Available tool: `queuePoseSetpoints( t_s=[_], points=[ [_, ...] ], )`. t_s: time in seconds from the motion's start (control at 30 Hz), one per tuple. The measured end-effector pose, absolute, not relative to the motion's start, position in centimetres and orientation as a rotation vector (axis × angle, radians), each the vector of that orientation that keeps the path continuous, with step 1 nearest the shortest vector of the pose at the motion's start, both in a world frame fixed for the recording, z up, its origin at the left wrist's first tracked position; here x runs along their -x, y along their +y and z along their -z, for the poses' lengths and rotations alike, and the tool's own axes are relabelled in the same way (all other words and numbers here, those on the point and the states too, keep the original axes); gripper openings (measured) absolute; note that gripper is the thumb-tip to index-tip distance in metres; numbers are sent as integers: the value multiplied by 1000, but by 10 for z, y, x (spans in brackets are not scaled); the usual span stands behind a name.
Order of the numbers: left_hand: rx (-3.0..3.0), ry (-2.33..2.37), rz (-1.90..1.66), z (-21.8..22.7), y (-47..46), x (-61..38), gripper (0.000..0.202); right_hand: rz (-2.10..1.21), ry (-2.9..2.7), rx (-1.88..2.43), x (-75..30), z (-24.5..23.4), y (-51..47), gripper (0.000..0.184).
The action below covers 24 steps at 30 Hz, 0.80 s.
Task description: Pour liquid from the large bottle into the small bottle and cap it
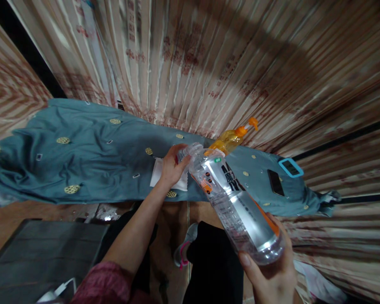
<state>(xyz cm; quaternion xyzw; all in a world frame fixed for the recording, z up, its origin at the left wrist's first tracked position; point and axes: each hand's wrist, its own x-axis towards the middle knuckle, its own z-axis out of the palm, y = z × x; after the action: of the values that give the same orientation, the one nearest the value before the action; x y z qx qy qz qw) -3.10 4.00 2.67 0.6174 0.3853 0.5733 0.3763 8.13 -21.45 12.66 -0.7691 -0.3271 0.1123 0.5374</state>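
Note:
A large clear plastic bottle (237, 202) with a silver and orange label is held at a slant above the covered table. My right hand (270, 266) grips its base at the lower right. Around its neck, at the upper left end, the fingers of my left hand (174, 166) are closed. Whether a cap is on the mouth cannot be made out. Under my left hand lies a white tissue or cloth (180, 183) on the fabric. Just behind the bottle stands a yellow pump bottle (228, 140) with an orange pump head, its lower part hidden.
A blue-green patterned cloth (98, 164) covers the long narrow table. At its right end are a dark phone (275, 183) and a blue-framed digital display (291, 167). Pleated curtains (190, 55) hang close behind. A dark padded seat (47, 257) is at the lower left.

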Motion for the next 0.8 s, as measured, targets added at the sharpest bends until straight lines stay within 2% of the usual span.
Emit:
queuePoseSetpoints(
  t_s=[0.8],
  points=[
    [-1574,990,-1464,-28,40,31,38,-258,-785,1829,-80,-128,-213,106]
  ],
)
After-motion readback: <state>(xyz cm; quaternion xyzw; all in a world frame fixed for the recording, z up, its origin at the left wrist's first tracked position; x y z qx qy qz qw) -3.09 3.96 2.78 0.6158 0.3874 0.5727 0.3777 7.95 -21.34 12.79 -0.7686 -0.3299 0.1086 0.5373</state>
